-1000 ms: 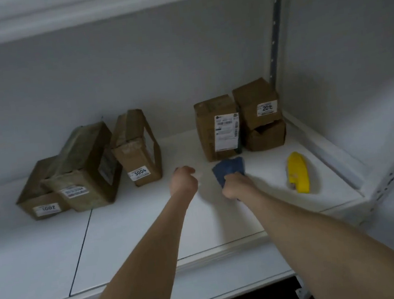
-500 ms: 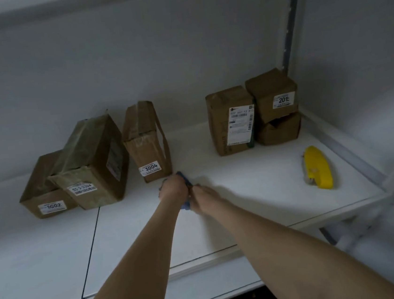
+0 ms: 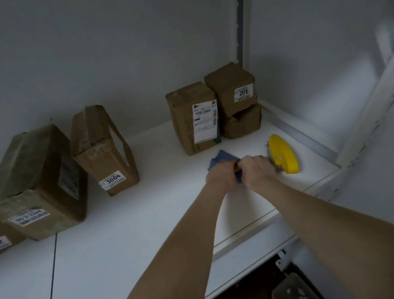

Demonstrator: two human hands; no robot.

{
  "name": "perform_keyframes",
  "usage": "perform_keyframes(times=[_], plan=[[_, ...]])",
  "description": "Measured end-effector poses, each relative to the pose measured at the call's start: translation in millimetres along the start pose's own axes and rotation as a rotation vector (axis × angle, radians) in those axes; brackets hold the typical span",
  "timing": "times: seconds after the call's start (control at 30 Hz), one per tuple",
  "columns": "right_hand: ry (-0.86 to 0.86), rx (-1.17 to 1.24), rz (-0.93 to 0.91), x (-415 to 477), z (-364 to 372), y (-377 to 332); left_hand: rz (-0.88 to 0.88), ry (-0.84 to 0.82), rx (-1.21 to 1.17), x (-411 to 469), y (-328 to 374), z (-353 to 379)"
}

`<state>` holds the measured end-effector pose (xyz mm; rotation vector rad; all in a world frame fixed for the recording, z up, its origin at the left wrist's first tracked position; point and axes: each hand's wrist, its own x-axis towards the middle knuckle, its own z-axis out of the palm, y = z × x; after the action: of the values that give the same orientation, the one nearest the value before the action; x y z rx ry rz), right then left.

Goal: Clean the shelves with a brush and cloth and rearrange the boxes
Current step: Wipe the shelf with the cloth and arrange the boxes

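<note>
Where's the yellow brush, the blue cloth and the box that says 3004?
yellow brush point(image 3: 284, 154): head view, its plastic back.
blue cloth point(image 3: 221, 158): head view, loose far corner.
box 3004 point(image 3: 101, 157): head view, its front face.

I note the left hand point(image 3: 221, 178) and right hand point(image 3: 258, 169) pressed together on the shelf point(image 3: 128, 243), both gripping the blue cloth point(image 3: 221, 160). The yellow brush point(image 3: 283, 154) lies just right of the right hand. A tall labelled box point(image 3: 192, 118) stands beyond the hands, and box 3004 point(image 3: 102, 150) is well to their left.
</note>
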<state>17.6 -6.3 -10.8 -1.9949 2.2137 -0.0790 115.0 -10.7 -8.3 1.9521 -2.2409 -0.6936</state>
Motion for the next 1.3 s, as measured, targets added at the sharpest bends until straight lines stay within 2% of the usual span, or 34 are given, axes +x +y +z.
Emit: perform_keyframes(times=[0.13,0.27,0.37,0.47,0.6,0.73,0.83,1.1,1.3], plan=[[-0.065,0.107,-0.008,-7.1,-3.9,-19.3,-0.085,-0.047,0.147,-11.3,-8.6,-8.6],[-0.120,0.179,-0.149,-37.4,6.7,-50.8,-0.153,-0.001,0.364,-43.4,-40.2,-23.7],[-0.141,0.198,-0.283,-65.4,17.3,-76.7,-0.275,0.022,0.348,-68.0,-71.7,-31.1],[-0.180,0.277,-0.342,-95.5,29.4,-96.6,-0.378,0.030,0.317,-92.8,-100.1,-35.9],[-0.196,0.327,-0.493,-121.7,40.7,-98.6,-0.427,0.012,0.348,-118.8,-113.9,-34.2],[-0.191,0.315,-0.468,-127.0,34.5,-78.4,-0.462,0.071,0.307,-131.4,-97.1,-23.2],[-0.150,0.301,-0.408,-125.4,26.4,-50.6,-0.398,0.087,0.165,-130.8,-73.6,-13.4],[-0.077,0.249,-0.208,-117.8,7.5,26.6,-0.241,-0.037,0.161,-108.0,2.8,25.4],[-0.101,0.236,-0.145,-118.1,1.8,48.9,-0.048,0.027,0.142,-115.2,13.5,47.7]])
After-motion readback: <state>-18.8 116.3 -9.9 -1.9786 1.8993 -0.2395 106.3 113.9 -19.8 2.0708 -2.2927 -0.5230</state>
